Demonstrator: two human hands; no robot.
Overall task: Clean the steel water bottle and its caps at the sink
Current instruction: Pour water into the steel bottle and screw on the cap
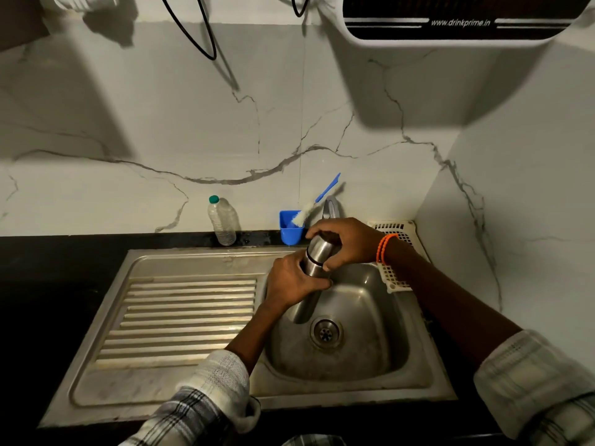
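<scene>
Together our hands work over the sink basin point(363, 342): our left hand point(294, 280) wraps the middle of the steel bottle point(314, 268), our right hand point(346, 241) curls over its cap end at 12 o'clock. We tilt the bottle, base toward the drain point(325, 333). Beyond, at 12 o'clock on the bench, stand a blue cup point(289, 231) holding a brush point(317, 204) and a plastic bottle point(222, 222)

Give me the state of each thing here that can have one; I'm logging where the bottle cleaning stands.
steel water bottle: tilted over the basin, cap on, held by both hands
left hand: grips the bottle's body
right hand: grips the cap end
plastic bottle: upright, capped
brush: leaning in the blue holder
sink: no standing water visible, drain open
</scene>
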